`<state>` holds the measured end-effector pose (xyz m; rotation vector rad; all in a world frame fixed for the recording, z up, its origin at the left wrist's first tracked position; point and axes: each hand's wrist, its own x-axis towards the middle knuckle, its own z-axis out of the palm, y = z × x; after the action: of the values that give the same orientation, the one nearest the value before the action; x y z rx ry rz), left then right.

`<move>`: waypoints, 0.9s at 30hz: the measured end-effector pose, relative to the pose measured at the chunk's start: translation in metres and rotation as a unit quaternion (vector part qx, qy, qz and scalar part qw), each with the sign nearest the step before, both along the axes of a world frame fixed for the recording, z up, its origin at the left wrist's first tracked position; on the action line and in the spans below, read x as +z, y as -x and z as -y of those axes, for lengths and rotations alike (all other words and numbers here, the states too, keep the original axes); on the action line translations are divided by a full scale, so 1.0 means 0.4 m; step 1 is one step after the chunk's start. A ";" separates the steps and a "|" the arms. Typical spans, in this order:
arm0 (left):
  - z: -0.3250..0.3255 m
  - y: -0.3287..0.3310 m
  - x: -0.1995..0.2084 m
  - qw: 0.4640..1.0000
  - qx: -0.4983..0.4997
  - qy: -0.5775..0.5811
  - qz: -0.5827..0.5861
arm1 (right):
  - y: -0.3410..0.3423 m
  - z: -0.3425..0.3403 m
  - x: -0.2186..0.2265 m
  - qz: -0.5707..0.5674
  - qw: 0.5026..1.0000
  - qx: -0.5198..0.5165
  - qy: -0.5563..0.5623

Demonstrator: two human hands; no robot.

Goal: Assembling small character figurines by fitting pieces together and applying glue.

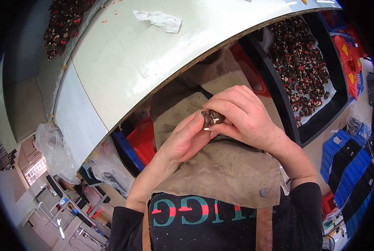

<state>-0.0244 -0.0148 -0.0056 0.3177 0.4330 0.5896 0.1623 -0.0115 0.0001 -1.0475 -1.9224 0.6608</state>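
A small dark brown molded piece with cream-coloured parts point(212, 119) is held between both hands, above my brown apron point(220, 167). My left hand point(189, 136) grips its left side between thumb and fingers. From the right and above, my right hand point(241, 113) pinches the same piece, its fingers curled over the top. A small white tip point(206, 129) shows at the piece's lower edge; whether it belongs to the piece or to something else I cannot tell. The fingers hide much of the piece.
A pale tabletop point(124, 62) curves ahead, with a crumpled white tissue point(159, 21) on it. Many similar dark pieces fill a black tray point(341, 98) at right; another heap point(65, 27) lies far left. Blue bins point(341, 167) stand at right, plastic bags point(57, 146) at left.
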 end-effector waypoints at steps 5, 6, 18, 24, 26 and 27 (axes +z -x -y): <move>-0.005 0.009 -0.009 0.999 -0.031 -0.038 0.000 | -0.032 -0.007 0.026 -0.019 0.998 0.042 0.039; -0.004 0.004 -0.002 0.999 -0.031 -0.037 0.002 | -0.041 -0.011 0.030 -0.021 0.997 0.058 0.049; -0.002 -0.007 0.019 0.994 -0.057 -0.062 -0.066 | -0.098 -0.069 0.099 0.099 0.975 0.177 0.092; 0.000 -0.008 0.021 0.991 -0.075 -0.070 -0.084 | -0.102 -0.098 0.121 0.133 0.952 0.236 0.143; 0.000 -0.002 0.014 0.991 -0.080 -0.071 -0.081 | -0.101 -0.104 0.129 0.150 0.944 0.243 0.162; 0.000 -0.003 0.017 0.991 -0.079 -0.071 -0.081 | -0.100 -0.107 0.133 0.151 0.944 0.244 0.162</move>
<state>-0.0233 -0.0149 0.0010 0.5328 0.5179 0.4422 0.2023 0.0311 0.0535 -0.9037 -2.4325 1.1834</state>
